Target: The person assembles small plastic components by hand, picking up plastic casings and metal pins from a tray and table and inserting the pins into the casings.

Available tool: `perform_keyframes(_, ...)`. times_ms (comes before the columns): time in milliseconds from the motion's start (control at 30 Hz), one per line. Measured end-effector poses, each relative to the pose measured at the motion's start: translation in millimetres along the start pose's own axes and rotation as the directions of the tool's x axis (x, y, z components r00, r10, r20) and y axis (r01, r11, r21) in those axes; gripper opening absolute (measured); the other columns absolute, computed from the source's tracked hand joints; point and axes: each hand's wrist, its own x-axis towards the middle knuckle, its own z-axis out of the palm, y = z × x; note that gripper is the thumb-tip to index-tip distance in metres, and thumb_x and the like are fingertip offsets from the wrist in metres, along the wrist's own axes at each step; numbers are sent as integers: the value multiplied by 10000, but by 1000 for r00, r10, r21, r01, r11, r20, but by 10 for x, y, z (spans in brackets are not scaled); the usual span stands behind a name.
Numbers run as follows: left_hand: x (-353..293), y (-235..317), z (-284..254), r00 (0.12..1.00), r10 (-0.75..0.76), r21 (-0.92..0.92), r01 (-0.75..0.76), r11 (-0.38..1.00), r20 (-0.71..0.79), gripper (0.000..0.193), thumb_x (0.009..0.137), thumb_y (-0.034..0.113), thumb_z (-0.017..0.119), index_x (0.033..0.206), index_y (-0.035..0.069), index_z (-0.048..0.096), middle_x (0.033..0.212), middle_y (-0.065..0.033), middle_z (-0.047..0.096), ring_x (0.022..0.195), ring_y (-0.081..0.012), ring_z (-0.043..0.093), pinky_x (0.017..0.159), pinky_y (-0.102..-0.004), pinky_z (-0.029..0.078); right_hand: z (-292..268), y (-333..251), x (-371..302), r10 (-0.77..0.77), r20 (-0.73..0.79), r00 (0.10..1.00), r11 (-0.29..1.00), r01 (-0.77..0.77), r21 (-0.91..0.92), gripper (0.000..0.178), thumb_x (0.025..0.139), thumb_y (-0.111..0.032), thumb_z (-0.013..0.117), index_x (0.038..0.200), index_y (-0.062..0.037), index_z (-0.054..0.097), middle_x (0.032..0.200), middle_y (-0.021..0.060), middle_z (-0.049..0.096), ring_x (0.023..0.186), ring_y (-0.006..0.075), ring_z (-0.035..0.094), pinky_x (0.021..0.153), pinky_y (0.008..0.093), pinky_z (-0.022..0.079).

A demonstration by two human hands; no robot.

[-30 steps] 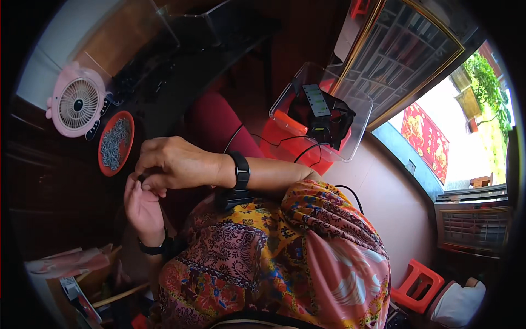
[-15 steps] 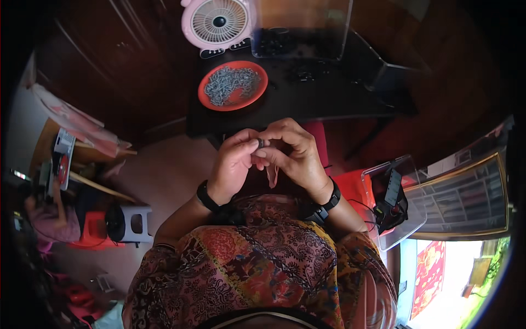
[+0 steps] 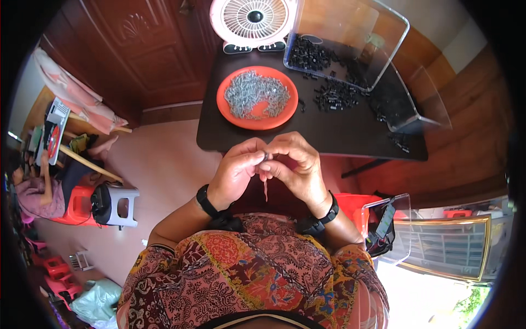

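Observation:
My left hand (image 3: pixel 236 171) and my right hand (image 3: pixel 298 171) meet in front of my chest, just off the table's near edge. Fingers of both are closed in a pinch around a small dark piece (image 3: pixel 266 156), mostly hidden by the fingertips. A thin pinkish strip (image 3: pixel 266 191) hangs below them; what it is I cannot make out. Just beyond the hands, an orange-red plate (image 3: pixel 221 112) bears a heap of small silvery screws (image 3: pixel 252 92). Farther right on the dark table (image 3: pixel 312 137) lie many small black parts (image 3: pixel 335 96).
A pink fan (image 3: pixel 255 17) stands at the table's back. Clear plastic bins (image 3: pixel 402 38) are tipped on their sides over more black parts. A red stool and a clear box (image 3: pixel 402 241) stand at my right. Another person (image 3: pixel 38 192) sits far left beside a grey stool (image 3: pixel 125 205).
The view has brightened and shifted, so the table and plate appear larger and lower. Both hands keep their pinch on the small dark piece, with fingers slightly shifted.

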Motion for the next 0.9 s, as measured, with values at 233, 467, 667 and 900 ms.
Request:
perform_keyframes(233,125,319,-490,987,139,46,-135,990,-77,210,927,228,508,965,23,528,850,-53,554,727,-164,578,649,-268,443,-338,245,788,-49,108,993,924,86,-372,161,737,-78,756,881,-59,687,880,91,675,872,271,642,771,369,517)
perform_keyframes(467,306,442,-726,976,76,20,-74,997,-202,196,932,247,495,929,51,486,813,-51,501,686,-182,536,627,-274,415,-819,483,1392,173,17,985,834,-138,-533,106,807,-27,656,909,-25,685,828,80,632,708,171,615,643,283,482)
perform_keyframes(667,443,427,-818,987,42,-92,-56,994,-152,178,943,209,493,969,40,538,849,-48,566,717,-167,579,637,-268,434,-600,757,1327,174,235,956,802,1,-597,145,766,-90,686,907,-57,682,832,92,615,828,281,597,728,365,488)
perform_keyframes(900,408,405,-703,980,4,-231,-50,972,-198,180,941,215,487,960,45,543,867,-60,583,716,-174,579,633,-266,436,-365,901,1367,152,481,864,694,253,-674,126,742,-124,683,849,-60,668,808,94,592,832,300,574,734,401,473)
